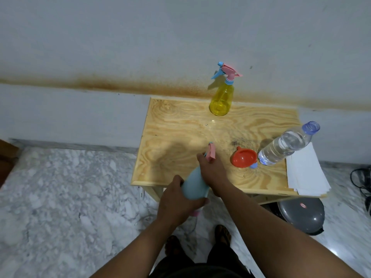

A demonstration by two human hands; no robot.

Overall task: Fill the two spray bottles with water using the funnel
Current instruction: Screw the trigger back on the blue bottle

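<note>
The left hand (176, 199) wraps round the base of a blue spray bottle (194, 185), fingers curled under it and thumb on top. The bottle is held tilted over the near edge of the wooden table (176, 137), base toward the person and neck pointing away. The right hand (212, 169) closes round the neck, just below the pink spray head (211, 151), which sticks out past the fingers. Whether the head is screwed tight or loose cannot be told.

A yellow spray bottle (220, 99) stands upright at the far edge of the table, close to the wall (140, 37), with its pink and blue spray head on. It is well apart from both hands.

An orange funnel (244, 157) lies on its side to the right of the hands, its wide mouth facing the person. A small blue cap (254, 165) sits on the table touching or just beside it. Next to the funnel a clear water bottle (285, 145) stands uncapped, partly filled, with a blue neck ring. Its base is just beside the funnel.

White paper sheets (305, 171) lie on the right end of the table, overhanging the near corner. Below that corner a grey round lid or pan (301, 213) rests on the marble floor (70, 197). Dark cables (361, 181) lie at the far right. The person's feet (221, 234) show below the hands.
</note>
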